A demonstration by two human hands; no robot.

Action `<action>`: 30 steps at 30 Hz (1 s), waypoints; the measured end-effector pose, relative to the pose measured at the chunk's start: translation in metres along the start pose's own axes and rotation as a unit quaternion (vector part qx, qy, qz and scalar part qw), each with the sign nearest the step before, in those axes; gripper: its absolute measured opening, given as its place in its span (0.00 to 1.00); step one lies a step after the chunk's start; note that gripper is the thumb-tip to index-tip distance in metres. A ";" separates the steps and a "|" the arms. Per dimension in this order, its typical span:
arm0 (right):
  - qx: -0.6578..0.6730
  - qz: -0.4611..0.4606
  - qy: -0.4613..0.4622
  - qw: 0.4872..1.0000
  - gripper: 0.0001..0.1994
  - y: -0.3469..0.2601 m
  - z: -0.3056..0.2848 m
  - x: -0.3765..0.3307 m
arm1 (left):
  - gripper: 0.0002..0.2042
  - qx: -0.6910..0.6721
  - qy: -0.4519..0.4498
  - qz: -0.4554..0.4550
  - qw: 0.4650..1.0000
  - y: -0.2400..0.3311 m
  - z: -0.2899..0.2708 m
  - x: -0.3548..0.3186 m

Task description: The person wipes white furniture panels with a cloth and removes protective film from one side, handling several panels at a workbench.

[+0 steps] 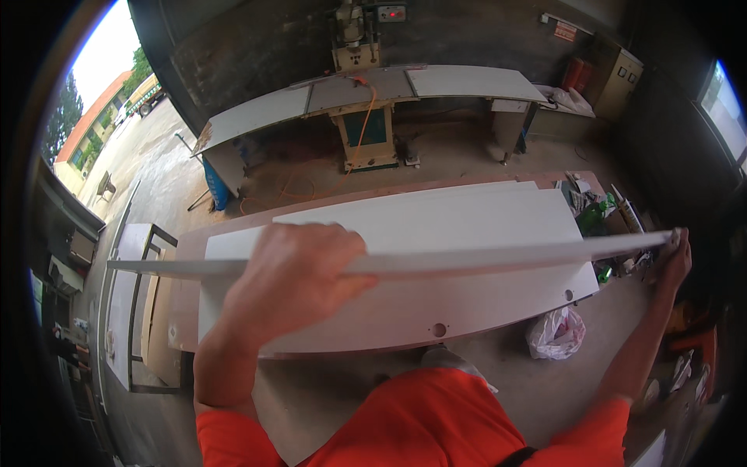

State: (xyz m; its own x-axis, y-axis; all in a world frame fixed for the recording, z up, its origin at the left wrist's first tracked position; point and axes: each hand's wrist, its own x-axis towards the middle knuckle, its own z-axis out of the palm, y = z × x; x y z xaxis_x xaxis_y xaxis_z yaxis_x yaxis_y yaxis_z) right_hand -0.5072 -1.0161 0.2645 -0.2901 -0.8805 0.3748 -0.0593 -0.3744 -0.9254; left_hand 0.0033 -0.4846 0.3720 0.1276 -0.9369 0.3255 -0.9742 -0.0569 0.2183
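Observation:
A long white board (475, 260) is held up nearly edge-on across my view, above the worktable. My left hand (299, 268) is closed over its upper edge, left of the middle. At the far right end, my right hand (678, 257) grips the board's end, its fingers partly hidden. Below lie white panels (436, 214), stacked or overlapping on the table. Two round holes (440, 330) show near the front edge of the lower one.
Green bottles (595, 215) and loose tools crowd the table's right end. A white plastic bag (557, 333) sits on the floor in front. Beyond stands a long machine bench (475, 82) with an orange hose (366, 117). A metal-framed stand (128, 311) is at left.

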 end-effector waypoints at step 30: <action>-0.469 -0.063 -0.399 0.785 0.25 0.175 0.313 -0.163 | 0.19 -0.023 -0.016 -0.113 0.993 -0.184 0.326 0.089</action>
State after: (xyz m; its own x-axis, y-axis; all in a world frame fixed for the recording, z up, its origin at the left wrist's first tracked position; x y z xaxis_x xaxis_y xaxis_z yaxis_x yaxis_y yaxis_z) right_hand -0.1716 -1.0290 0.0589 0.4440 -0.8953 0.0360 -0.8258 -0.4245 -0.3712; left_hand 0.1337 -0.6699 0.0607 0.3354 -0.9124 0.2347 -0.9116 -0.2514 0.3254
